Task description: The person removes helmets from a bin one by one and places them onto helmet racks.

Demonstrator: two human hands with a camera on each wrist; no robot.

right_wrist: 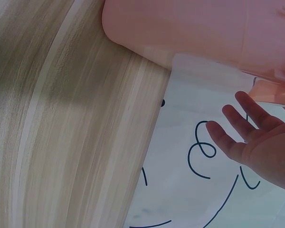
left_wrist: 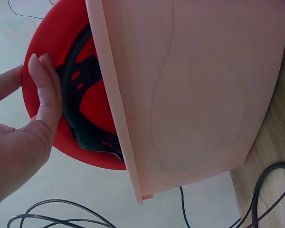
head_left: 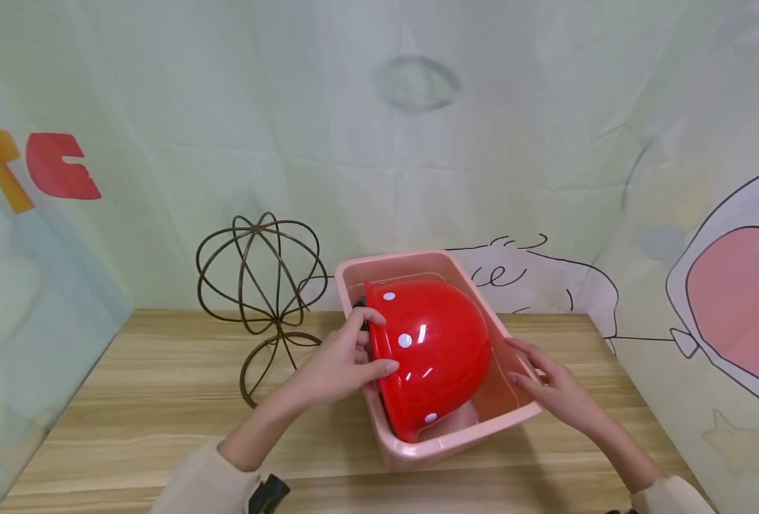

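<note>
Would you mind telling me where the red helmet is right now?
In the head view the red helmet lies on its side inside the pink tub at mid-table, right of the wire stand, its brim held by the left hand.

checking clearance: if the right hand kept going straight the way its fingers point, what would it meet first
Most likely the pink tub: the right hand has its straight fingers at the right rim, pointing toward it. The red helmet lies beyond.

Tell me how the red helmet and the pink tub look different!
The red helmet is bright red and round like a dome; the pink tub is pale pink and boxy. The helmet is shiny with white dots; the tub is plain. The helmet lies tipped on its side inside the tub, while the tub sits on the wooden table. The left hand holds the helmet's rim; the right hand rests by the tub's edge. Both look like smooth plastic.
</note>
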